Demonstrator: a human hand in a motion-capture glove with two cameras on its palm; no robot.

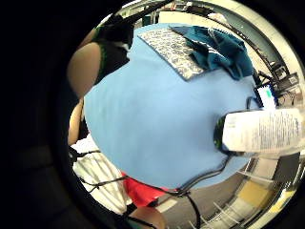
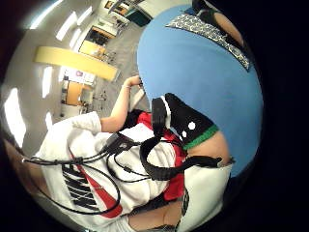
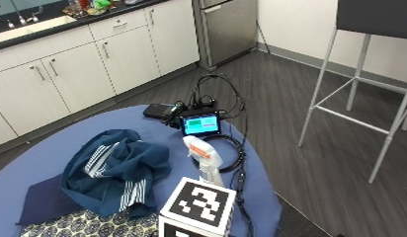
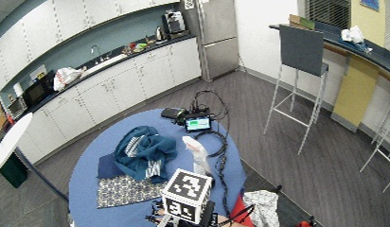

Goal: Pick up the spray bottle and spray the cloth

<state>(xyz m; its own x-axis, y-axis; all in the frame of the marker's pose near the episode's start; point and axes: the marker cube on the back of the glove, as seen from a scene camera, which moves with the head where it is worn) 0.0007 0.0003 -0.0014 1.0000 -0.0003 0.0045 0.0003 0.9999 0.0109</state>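
Fingers: the gloved right hand (image 2: 186, 126) shows only as a black-gloved part with a green cuff edge in the thumb-side palm view; whether its fingers are straight or curled cannot be told, and no picture shows them touching anything.
Bottle relative to hand: the spray bottle (image 3: 205, 160) stands apart from the hand, out toward the table's edge; in the little-finger-side palm view its labelled body (image 1: 259, 132) lies at the rim of the table with bare blue surface between it and the palm.
Bottle: white, with an orange trigger, upright on the table (image 3: 32, 163), beside a black cable.
Cloth: the crumpled dark blue cloth (image 3: 118, 173) with white stripes lies near the bottle, not touching it, partly over a patterned mat (image 4: 124, 190).
Beyond the bottle: a small screen (image 3: 201, 124) lit green stands at the far edge, with a coil of cables just beside it.
Person: seated at the table in a white and red top (image 2: 91, 186).
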